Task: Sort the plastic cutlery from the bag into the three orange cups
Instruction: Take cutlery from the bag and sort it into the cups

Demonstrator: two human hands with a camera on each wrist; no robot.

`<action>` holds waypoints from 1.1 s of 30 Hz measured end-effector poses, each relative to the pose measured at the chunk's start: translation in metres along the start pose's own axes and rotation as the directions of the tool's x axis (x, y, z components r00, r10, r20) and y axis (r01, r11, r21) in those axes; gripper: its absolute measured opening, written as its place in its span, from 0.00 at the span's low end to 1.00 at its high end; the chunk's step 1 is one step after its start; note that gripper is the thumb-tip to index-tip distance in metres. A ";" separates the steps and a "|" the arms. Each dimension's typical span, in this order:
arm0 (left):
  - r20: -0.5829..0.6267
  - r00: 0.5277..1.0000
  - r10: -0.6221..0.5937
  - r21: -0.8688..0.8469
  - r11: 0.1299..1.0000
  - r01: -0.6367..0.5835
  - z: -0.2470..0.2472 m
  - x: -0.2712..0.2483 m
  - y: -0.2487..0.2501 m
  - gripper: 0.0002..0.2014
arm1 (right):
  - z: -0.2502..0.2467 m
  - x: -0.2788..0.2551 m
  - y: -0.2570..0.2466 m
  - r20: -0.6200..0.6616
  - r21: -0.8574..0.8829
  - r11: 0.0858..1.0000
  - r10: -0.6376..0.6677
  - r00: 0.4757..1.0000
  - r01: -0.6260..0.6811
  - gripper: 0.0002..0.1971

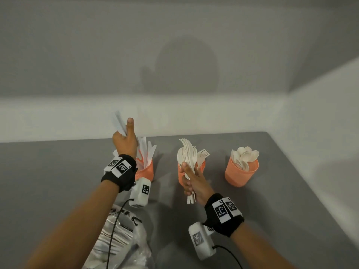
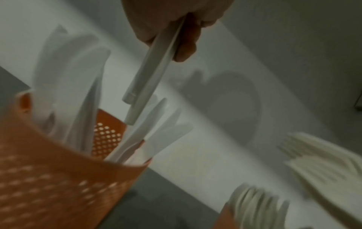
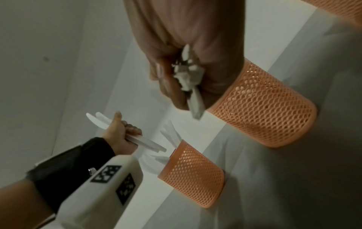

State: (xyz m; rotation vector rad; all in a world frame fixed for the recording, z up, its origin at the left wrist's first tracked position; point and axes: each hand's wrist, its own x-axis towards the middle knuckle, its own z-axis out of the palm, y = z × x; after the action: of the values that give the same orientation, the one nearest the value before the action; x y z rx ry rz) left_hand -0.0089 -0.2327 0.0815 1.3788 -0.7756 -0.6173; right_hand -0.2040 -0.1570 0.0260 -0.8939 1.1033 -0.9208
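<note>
Three orange mesh cups stand in a row on the grey table. The left cup [image 1: 146,170] [image 2: 49,178] [image 3: 194,175] holds white knives. My left hand [image 1: 125,141] [image 3: 122,134] grips a few white knives [image 1: 119,121] [image 2: 150,74] just above it, handles pointing down at its mouth. The middle cup [image 1: 201,166] [image 3: 264,114] holds forks. My right hand [image 1: 191,180] [image 3: 188,46] grips a bundle of white forks [image 1: 187,154] in front of that cup. The right cup [image 1: 241,172] is full of spoons [image 1: 245,156].
The clear plastic bag [image 1: 120,243] with more white cutlery lies at the near edge, under my left forearm. White walls close the table at the back and on the right. Bare grey tabletop [image 1: 48,181] stretches to the left.
</note>
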 end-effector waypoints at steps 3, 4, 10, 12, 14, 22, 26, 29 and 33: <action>0.079 0.996 0.045 0.109 0.993 -0.053 0.000 -0.005 -0.020 0.22 | -0.001 0.002 0.001 0.025 0.002 1.000 0.013 1.000 -0.013 0.16; 0.106 0.993 0.061 0.123 0.990 -0.074 -0.001 -0.006 -0.027 0.19 | -0.001 0.003 0.001 0.025 0.006 1.000 0.017 1.000 -0.017 0.16; 0.169 0.972 0.162 0.218 0.956 -0.197 0.001 -0.003 -0.048 0.06 | 0.001 0.005 0.002 0.019 0.024 1.000 0.018 1.000 -0.018 0.16; 0.218 0.952 0.213 0.323 0.905 -0.277 0.003 -0.005 -0.048 0.02 | 0.003 0.004 0.002 0.022 0.035 0.999 0.014 1.000 -0.015 0.16; 0.278 0.930 0.240 0.407 0.848 -0.340 0.004 -0.006 -0.049 0.05 | 0.004 0.003 0.003 0.028 0.056 0.998 0.017 0.999 -0.019 0.16; 0.241 0.809 0.536 0.437 0.684 -0.584 0.010 -0.031 -0.024 0.14 | 0.007 -0.002 0.000 0.048 0.179 0.982 0.057 0.997 -0.064 0.16; 0.392 0.897 0.203 0.032 0.972 -0.234 0.020 -0.070 -0.004 0.10 | 0.011 -0.008 -0.004 0.067 0.171 0.982 0.066 0.996 -0.077 0.16; 0.615 0.768 -0.176 0.114 0.984 0.134 0.022 -0.086 -0.010 0.21 | 0.014 -0.013 -0.004 0.125 0.206 0.973 0.080 0.989 -0.105 0.16; 0.802 0.471 -0.367 0.101 0.861 0.499 0.016 -0.100 -0.015 0.17 | 0.016 -0.020 0.000 0.245 0.104 0.985 0.112 0.963 -0.141 0.16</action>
State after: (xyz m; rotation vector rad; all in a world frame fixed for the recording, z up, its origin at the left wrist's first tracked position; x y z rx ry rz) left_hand -0.0826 -0.1661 0.0549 1.1124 -1.0537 -1.7784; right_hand -0.1920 -0.1362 0.0360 -0.8020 0.8783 -0.7445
